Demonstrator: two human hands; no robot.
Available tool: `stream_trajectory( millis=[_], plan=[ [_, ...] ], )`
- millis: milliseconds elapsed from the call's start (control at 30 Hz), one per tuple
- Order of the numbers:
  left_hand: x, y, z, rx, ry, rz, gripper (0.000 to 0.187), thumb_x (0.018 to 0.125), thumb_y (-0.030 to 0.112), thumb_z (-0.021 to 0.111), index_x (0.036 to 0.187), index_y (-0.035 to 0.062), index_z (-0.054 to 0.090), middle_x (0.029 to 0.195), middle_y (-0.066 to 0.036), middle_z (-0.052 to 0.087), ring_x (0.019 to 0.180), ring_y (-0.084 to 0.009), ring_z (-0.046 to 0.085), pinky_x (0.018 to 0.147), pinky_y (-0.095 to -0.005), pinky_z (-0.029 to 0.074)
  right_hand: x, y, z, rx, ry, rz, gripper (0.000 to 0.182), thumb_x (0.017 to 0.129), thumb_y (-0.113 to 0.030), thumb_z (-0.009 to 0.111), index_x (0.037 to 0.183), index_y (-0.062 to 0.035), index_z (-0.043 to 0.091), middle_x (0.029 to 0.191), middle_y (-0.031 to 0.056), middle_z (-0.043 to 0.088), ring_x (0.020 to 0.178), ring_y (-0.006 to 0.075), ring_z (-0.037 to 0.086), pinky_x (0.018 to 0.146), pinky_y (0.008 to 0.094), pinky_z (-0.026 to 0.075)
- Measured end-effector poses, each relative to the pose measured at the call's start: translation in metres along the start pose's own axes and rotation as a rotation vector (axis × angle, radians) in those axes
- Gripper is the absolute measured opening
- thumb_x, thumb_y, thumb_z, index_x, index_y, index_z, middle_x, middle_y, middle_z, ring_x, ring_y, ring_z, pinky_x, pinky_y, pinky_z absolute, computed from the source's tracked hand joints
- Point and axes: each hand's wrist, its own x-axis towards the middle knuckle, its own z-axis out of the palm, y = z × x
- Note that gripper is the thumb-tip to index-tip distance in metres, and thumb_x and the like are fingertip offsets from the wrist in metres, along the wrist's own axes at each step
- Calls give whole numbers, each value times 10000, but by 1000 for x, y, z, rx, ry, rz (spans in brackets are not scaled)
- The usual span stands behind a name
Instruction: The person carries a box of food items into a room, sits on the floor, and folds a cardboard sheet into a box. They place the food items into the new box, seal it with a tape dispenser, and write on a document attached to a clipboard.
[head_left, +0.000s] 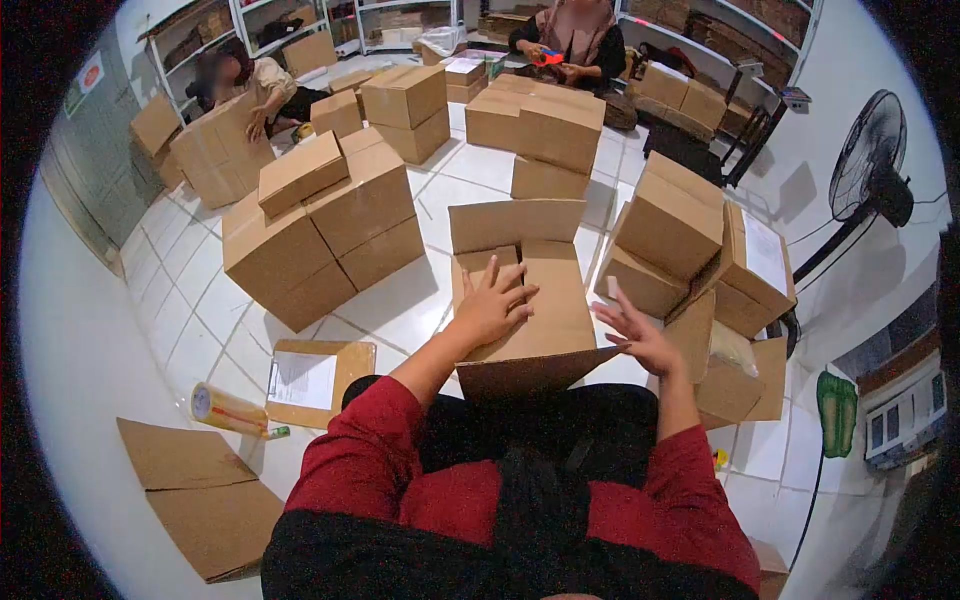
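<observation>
A cardboard carton (562, 300) lies on the white tiled floor (450, 180) straight ahead of the person, between the two hands and just beyond the lap. Its far flap (515, 225) and near flap (535, 374) stand raised, while the left and right side flaps are folded inward with a dark gap showing between them toward the far end. The left hand (492, 306) rests palm down over the left part of the carton, its fingers spread, grasping nothing, the fingertips reaching past the middle. The right hand (643, 338) is at the carton's near right corner, its fingers open and its thumb at the end of the near flap; whether it grips that edge, I cannot tell. To the left, a group of closed cartons (380, 190) carries a flatter box (302, 173) on top, and to the right another closed carton (670, 215) leans at a tilt among others. Nearer on the left lie a brown board (355, 372) with a printed sheet (303, 380), a tape roll (232, 408) and a creased cardboard sheet (210, 505). At the far side, another person (590, 50) holds a red and blue tool (547, 57).
</observation>
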Motion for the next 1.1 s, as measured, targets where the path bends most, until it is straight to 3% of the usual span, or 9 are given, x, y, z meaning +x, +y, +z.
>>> stream_trajectory(
  millis=[167, 333, 367, 433, 500, 600, 700, 1000, 1100],
  plan=[
    [-9, 2, 5, 140, -32, 103, 426, 796, 464, 395, 1162, 252, 445, 1302, 14, 297, 1247, -307, 116, 888, -666, 77, -11, 16, 15, 113, 142, -85, 927, 632, 40, 576, 1330, -222, 26, 1201, 107, 396, 1145, 203, 342, 888, 363, 319],
    [9, -11, -4, -131, -276, 118, 413, 817, 442, 376, 1145, 206, 458, 1299, 1, 315, 1229, -313, 191, 891, -657, 10, 8, 11, 35, 219, 474, -194, 806, 724, -73, 594, 1326, -136, 62, 858, 53, 510, 743, 122, 464, 657, 239, 386],
    [17, -20, -10, -199, -243, 164, 334, 808, 328, 451, 1097, 168, 500, 1228, -47, 408, 1162, -311, 324, 917, -592, 167, 11, 5, 37, 243, 564, -182, 770, 748, -94, 579, 1325, -128, 71, 769, 10, 493, 613, 92, 433, 570, 203, 360],
    [34, -35, -44, -427, -84, 8, 292, 760, 196, 531, 1047, 144, 528, 1124, -79, 485, 1048, -300, 435, 865, -442, 350, 25, 10, 29, 25, 635, -117, 794, 744, -107, 592, 1321, -121, 48, 798, 59, 513, 672, 103, 466, 596, 219, 391],
    [52, -45, -79, -48, 296, 111, 321, 712, 84, 558, 1029, 122, 530, 1007, -107, 532, 919, -299, 497, 777, -349, 415, 35, 11, 34, -166, 692, -183, 815, 740, -137, 608, 1317, -114, 33, 787, 111, 519, 690, 151, 500, 633, 275, 422],
    [71, -31, -110, 202, 624, 141, 330, 769, 222, 509, 1090, 151, 481, 1036, -124, 508, 919, -289, 491, 787, -404, 385, 51, 25, 33, -674, 864, -192, 818, 736, -148, 613, 1317, -114, 38, 799, 135, 523, 661, 208, 500, 662, 335, 420],
    [82, -43, -91, 157, 167, -315, 387, 796, 310, 473, 1155, 174, 422, 1071, -117, 476, 928, -294, 489, 817, -446, 357, 68, 54, 23, -636, 762, -127, 854, 763, -159, 572, 1300, -132, -90, 955, 218, 520, 832, 313, 528, 768, 377, 402],
    [-30, 14, -43, 233, -255, -291, 385, 818, 363, 427, 1178, 230, 420, 1221, -58, 391, 1141, -256, 350, 900, -589, 198, 57, 60, 27, -363, 456, 166, 779, 831, -165, 446, 1267, -146, -200, 1082, 272, 470, 992, 356, 487, 858, 362, 362],
    [-45, 25, -14, 199, -20, -370, 387, 820, 355, 419, 1189, 237, 408, 1289, -45, 315, 1203, -254, 257, 934, -574, 159, 51, 59, 34, -405, 595, 163, 738, 847, -178, 447, 1297, -136, -136, 1080, 233, 476, 932, 235, 499, 811, 316, 384]
  ],
)
